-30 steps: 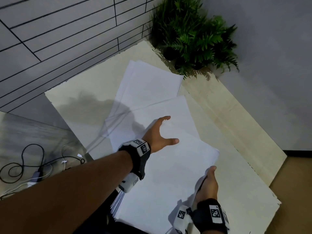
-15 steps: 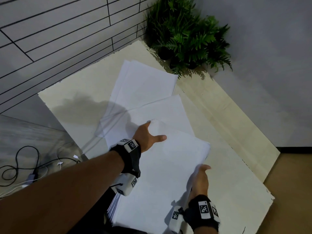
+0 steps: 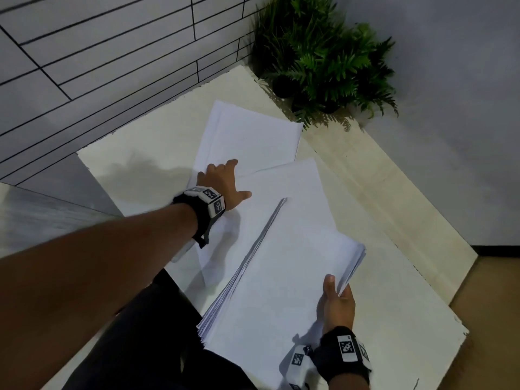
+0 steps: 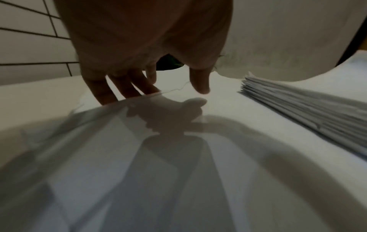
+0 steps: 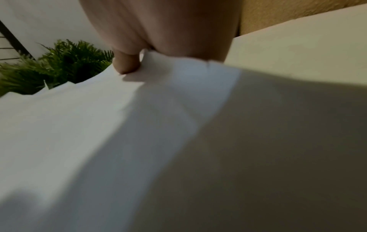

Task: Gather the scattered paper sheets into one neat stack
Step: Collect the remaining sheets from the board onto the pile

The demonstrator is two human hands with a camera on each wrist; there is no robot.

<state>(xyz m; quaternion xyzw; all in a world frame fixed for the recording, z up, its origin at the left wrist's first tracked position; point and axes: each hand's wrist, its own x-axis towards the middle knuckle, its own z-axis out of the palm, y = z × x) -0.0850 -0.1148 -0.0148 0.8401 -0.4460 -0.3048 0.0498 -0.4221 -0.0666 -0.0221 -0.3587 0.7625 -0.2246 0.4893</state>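
A thick stack of white sheets [image 3: 281,277] lies slanted near the front of the pale table [image 3: 140,164]. My right hand [image 3: 336,291] grips the stack's right edge, thumb on top [image 5: 125,66], and lifts that side a little. Under the stack lies a loose sheet [image 3: 289,181], and two more overlapping sheets [image 3: 253,136] lie farther back. My left hand [image 3: 222,170] reaches to the loose sheet's left edge. Its fingers [image 4: 127,87] are straight at the slightly raised edge, with the thumb held apart above the paper. The stack's side [image 4: 298,109] shows to the right of that hand.
A green fern-like plant [image 3: 323,60] stands at the table's far corner against the grey wall. A tiled wall runs along the left. The table's right edge [image 3: 461,319] drops to a tan floor. Dark trousers show below the stack.
My left hand has left the stack's far corner and moved left and away to the loose sheet's edge. My right hand keeps its grip on the stack.
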